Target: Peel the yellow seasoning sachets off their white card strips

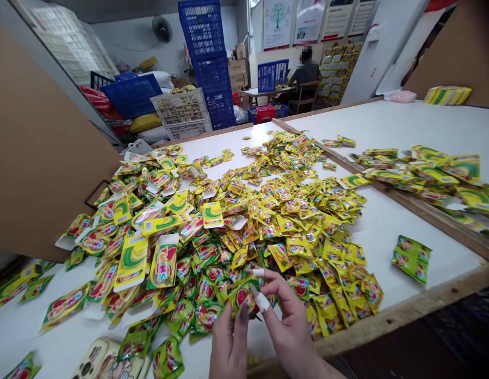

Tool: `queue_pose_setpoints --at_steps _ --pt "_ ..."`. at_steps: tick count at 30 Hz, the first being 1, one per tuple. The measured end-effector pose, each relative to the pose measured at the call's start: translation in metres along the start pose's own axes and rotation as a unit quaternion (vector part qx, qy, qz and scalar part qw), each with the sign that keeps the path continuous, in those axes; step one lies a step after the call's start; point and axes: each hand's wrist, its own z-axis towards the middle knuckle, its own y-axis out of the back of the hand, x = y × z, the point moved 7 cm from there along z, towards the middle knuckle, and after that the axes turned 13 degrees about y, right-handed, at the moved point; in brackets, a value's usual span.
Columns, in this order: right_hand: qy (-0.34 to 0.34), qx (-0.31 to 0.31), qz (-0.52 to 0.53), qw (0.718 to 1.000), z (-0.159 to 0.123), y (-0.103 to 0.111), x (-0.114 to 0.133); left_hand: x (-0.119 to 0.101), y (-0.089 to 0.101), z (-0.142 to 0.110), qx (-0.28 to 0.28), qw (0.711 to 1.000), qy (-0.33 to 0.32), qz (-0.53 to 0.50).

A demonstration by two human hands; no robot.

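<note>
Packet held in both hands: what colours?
Packet: green with a red print; shows best in the head view.

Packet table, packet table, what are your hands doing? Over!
Left hand and right hand: both gripping one green packet. Heaped packets crowded close beyond. None covering the held one. Over.

Left hand (229,345) and right hand (290,326) pinch close together, fingers (283,289) bent.

There are two hands (228,339) (291,323), one phone (104,363), one fan (162,29), four posters (278,23) and too many packets (293,245) to count.
</note>
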Motion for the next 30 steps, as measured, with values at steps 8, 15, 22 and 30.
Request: queue_pose_setpoints --at_steps 8,15,22,30 --pt "-0.100 0.125 0.131 0.978 0.002 -0.016 0.000 -0.021 0.002 -0.004 -0.023 0.992 -0.068 0.105" --pt "-0.016 0.065 0.020 0.998 0.020 0.019 0.002 -0.121 0.033 0.055 -0.088 0.900 -0.204 0.376" --pt "-0.080 0.077 0.001 0.994 0.012 0.026 -0.001 -0.182 0.035 0.163 -0.048 0.820 -0.233 0.521" --pt "-0.105 0.012 0.085 0.991 0.025 0.053 0.001 -0.153 0.028 0.144 0.020 0.826 -0.294 0.480"
